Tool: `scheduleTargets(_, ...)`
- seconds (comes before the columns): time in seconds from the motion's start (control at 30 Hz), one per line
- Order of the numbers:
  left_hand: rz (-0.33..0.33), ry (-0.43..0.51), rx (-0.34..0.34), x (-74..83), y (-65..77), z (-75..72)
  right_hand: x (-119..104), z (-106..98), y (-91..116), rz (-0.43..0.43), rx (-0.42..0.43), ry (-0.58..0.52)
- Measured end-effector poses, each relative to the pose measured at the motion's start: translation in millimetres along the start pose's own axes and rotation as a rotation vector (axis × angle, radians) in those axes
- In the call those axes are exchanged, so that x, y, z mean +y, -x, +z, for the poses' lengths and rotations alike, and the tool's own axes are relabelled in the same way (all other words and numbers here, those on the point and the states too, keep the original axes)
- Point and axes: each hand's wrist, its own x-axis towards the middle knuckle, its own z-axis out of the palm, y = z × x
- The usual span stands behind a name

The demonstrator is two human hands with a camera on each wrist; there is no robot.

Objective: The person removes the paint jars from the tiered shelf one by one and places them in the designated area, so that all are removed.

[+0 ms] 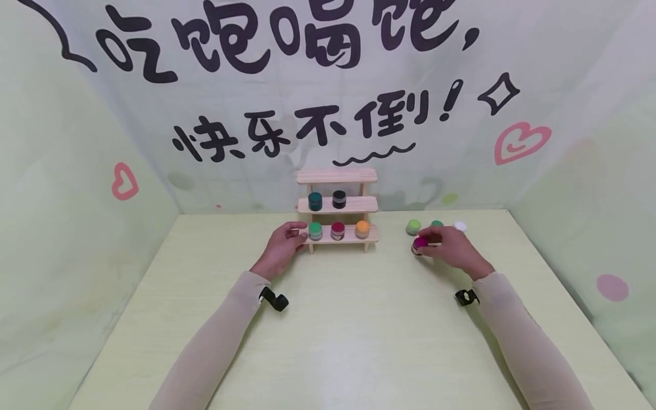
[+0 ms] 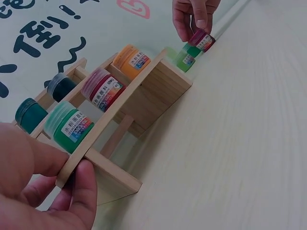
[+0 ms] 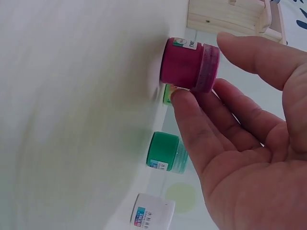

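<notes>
My left hand (image 1: 283,246) pinches the left end of the lowest shelf of a three-tier wooden stand (image 2: 163,86), thumb above and fingers beneath. On that shelf stand a green paint jar (image 1: 315,231), a dark red one (image 1: 337,230) and an orange one (image 1: 362,229). The middle shelf carries a teal jar (image 1: 315,201) and a black jar (image 1: 339,199). Right of the stand, my right hand (image 1: 453,249) has its thumb and fingers around a magenta paint jar (image 3: 184,64), low at the tabletop. Whether that jar touches the table is unclear.
Behind the magenta jar, a light green jar (image 1: 413,227), a green jar (image 3: 163,151) and a white jar (image 3: 152,212) stand in a row on the table (image 1: 328,330). A printed cloth backdrop (image 1: 246,188) rises behind the stand. The top shelf (image 1: 336,175) bears no jars.
</notes>
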Motion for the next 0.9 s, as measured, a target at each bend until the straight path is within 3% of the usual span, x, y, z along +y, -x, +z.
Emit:
scheduleTargets(0.57, -0.005, -0.019, -0.009, 0.8, 0.2, 0.9, -33.5, -1.6, -9.9, -0.033, 0.149, -0.099)
scheduleTargets(0.9, -0.008, -0.022, -0.003, 1.0, -0.5, -0.1, -64.0, 3.8, -20.9, -0.102, 0.2, -0.13)
